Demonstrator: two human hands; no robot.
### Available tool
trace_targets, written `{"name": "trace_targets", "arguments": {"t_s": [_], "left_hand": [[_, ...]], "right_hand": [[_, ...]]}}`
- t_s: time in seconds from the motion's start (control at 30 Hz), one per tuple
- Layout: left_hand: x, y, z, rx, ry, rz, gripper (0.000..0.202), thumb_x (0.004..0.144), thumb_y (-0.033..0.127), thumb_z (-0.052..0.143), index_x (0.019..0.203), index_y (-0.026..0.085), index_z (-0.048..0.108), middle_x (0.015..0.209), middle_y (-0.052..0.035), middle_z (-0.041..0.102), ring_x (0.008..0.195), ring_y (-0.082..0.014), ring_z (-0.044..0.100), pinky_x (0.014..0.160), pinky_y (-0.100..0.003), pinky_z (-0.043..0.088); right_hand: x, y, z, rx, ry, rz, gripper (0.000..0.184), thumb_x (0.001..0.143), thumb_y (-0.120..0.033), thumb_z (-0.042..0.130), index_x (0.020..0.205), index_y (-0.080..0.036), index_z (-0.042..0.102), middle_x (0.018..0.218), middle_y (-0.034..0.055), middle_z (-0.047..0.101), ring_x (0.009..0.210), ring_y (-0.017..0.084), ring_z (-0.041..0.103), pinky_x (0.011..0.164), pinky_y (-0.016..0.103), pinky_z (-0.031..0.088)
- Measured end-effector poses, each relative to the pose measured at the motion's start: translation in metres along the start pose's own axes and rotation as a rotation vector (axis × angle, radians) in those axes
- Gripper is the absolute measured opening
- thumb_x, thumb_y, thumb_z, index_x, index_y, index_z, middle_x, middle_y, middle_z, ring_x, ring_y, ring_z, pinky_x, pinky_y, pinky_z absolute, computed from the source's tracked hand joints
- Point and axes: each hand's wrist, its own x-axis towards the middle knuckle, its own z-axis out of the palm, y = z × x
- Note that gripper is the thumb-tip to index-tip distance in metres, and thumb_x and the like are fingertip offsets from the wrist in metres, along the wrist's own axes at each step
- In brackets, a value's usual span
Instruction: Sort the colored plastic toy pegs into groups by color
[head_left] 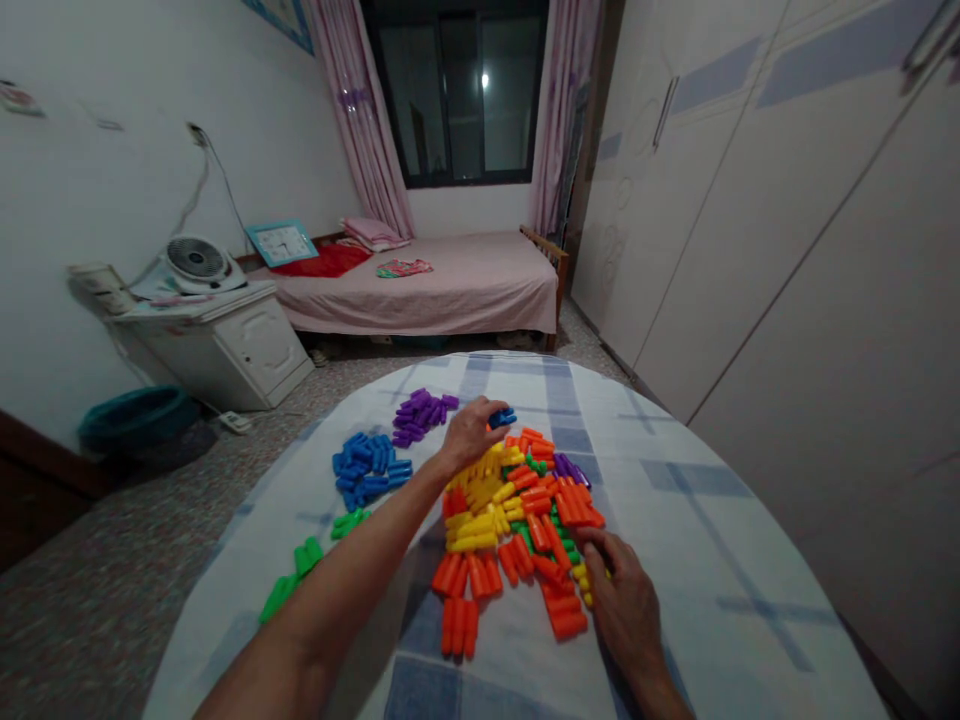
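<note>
My left hand (471,434) reaches over the far side of a mixed pile, its fingers closed on small blue plastic tube pieces (507,417). Below it lie yellow pieces (474,530), with orange pieces (459,627) around them. Resting at the pile's right edge, my right hand (624,597) has its fingers loosely bent and apart, beside orange pieces (566,610) and a few yellow ones (582,580). Green pieces (568,548) and dark purple pieces (571,470) show among the orange. The right fingertips are partly hidden.
Sorted groups lie on the left of the cloth-covered round table (720,560): purple pieces (420,415), blue pieces (367,468) and green pieces (306,556). Beyond the table stand a bed (465,275), a white cabinet (262,345) with a fan (199,262), and a wardrobe (810,300).
</note>
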Motion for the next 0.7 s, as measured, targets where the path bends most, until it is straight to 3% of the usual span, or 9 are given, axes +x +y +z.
{"name": "trace_targets", "arguments": {"t_s": [0.07, 0.2, 0.27, 0.37, 0.47, 0.6, 0.7], "left_hand": [[-0.022, -0.024, -0.029, -0.071, 0.105, -0.096, 0.034, 0.077, 0.031, 0.059, 0.109, 0.021, 0.063, 0.1, -0.0045, 0.065, 0.092, -0.0165, 0.06, 0.086, -0.028, 0.047], [-0.081, -0.094, -0.084, -0.015, 0.287, -0.47, 0.043, 0.074, 0.04, 0.058, 0.111, 0.02, 0.062, 0.107, -0.0049, 0.066, 0.094, -0.0199, 0.061, 0.088, -0.032, 0.047], [-0.111, -0.13, -0.1, 0.058, 0.309, -0.663, 0.042, 0.073, 0.043, 0.058, 0.107, 0.02, 0.064, 0.1, -0.0053, 0.068, 0.091, -0.022, 0.062, 0.085, -0.034, 0.048], [-0.144, -0.168, -0.105, 0.101, 0.29, -0.85, 0.042, 0.07, 0.042, 0.059, 0.102, 0.016, 0.065, 0.092, -0.0073, 0.07, 0.09, -0.0255, 0.064, 0.081, -0.035, 0.05], [-0.154, -0.174, -0.097, 0.039, 0.286, -0.915, 0.041, 0.072, 0.038, 0.054, 0.102, 0.013, 0.064, 0.099, -0.0101, 0.07, 0.1, -0.027, 0.062, 0.086, -0.036, 0.048], [-0.143, -0.153, -0.085, -0.115, 0.324, -0.858, 0.048, 0.079, 0.041, 0.045, 0.116, 0.012, 0.058, 0.126, -0.0129, 0.058, 0.12, -0.0252, 0.052, 0.102, -0.037, 0.039], [-0.136, -0.14, -0.083, -0.152, 0.351, -0.833, 0.048, 0.083, 0.042, 0.04, 0.117, 0.013, 0.056, 0.13, -0.0115, 0.056, 0.123, -0.0239, 0.049, 0.104, -0.038, 0.037]], "right_hand": [[0.0, 0.0, 0.0, -0.007, 0.003, -0.002, 0.032, 0.085, -0.039, 0.04, 0.093, -0.022, 0.065, 0.1, 0.0047, 0.067, 0.094, 0.02, 0.06, 0.084, 0.032, 0.045], [0.0, 0.0, -0.001, -0.035, 0.004, -0.002, 0.032, 0.084, -0.038, 0.04, 0.095, -0.023, 0.066, 0.101, 0.0045, 0.067, 0.094, 0.02, 0.06, 0.082, 0.032, 0.046], [0.0, 0.0, -0.001, -0.047, 0.006, -0.004, 0.033, 0.084, -0.038, 0.04, 0.096, -0.022, 0.066, 0.101, 0.0049, 0.067, 0.093, 0.02, 0.06, 0.082, 0.032, 0.046], [0.001, -0.001, -0.003, -0.055, 0.009, -0.009, 0.034, 0.083, -0.038, 0.039, 0.095, -0.022, 0.067, 0.102, 0.0057, 0.068, 0.094, 0.021, 0.06, 0.082, 0.032, 0.046], [0.003, -0.004, -0.004, -0.055, -0.001, 0.001, 0.034, 0.082, -0.038, 0.04, 0.095, -0.021, 0.067, 0.101, 0.0058, 0.068, 0.094, 0.021, 0.06, 0.083, 0.033, 0.046], [0.003, -0.006, -0.004, -0.041, -0.005, -0.009, 0.034, 0.082, -0.039, 0.039, 0.093, -0.021, 0.066, 0.1, 0.0059, 0.067, 0.094, 0.021, 0.06, 0.084, 0.033, 0.045], [0.002, -0.005, -0.002, -0.037, 0.007, -0.019, 0.034, 0.083, -0.038, 0.039, 0.093, -0.02, 0.066, 0.1, 0.0059, 0.067, 0.094, 0.02, 0.06, 0.084, 0.033, 0.044]]}}
